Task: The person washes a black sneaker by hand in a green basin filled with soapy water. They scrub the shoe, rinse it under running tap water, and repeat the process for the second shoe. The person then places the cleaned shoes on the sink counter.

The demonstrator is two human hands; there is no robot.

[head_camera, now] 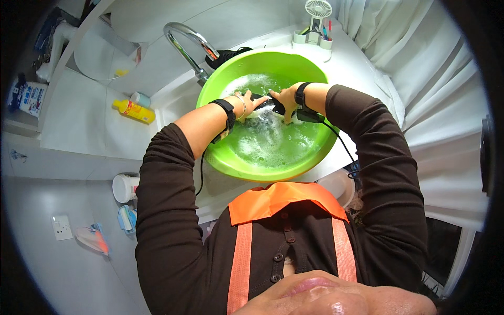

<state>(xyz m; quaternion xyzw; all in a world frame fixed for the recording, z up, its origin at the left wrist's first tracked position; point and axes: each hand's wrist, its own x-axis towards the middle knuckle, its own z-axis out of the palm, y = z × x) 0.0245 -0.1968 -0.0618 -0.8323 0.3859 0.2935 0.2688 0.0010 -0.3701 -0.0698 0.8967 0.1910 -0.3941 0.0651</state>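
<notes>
A large green plastic basin [271,175] of sudsy water stands before me, tilted slightly in the view. In it, partly under the water, is a dark item with some white on it [278,106], perhaps a shoe; foam and ripples hide its outline. My left hand [246,107] grips its left side, fingers pointing inward, a bangle and a black strap on the wrist. Gripping its right side is my right hand [288,101], fingers dipping toward the water, a black strap and a small cabled device at the wrist.
A chrome faucet [189,39] arches over the basin's back left rim. Behind the rim lies a black shoe [226,57]. A yellow bottle [136,111] lies left, beside a pale blue-topped container [140,99]. A small fan [318,10] and pens stand at the back; a white curtain [425,71] hangs right.
</notes>
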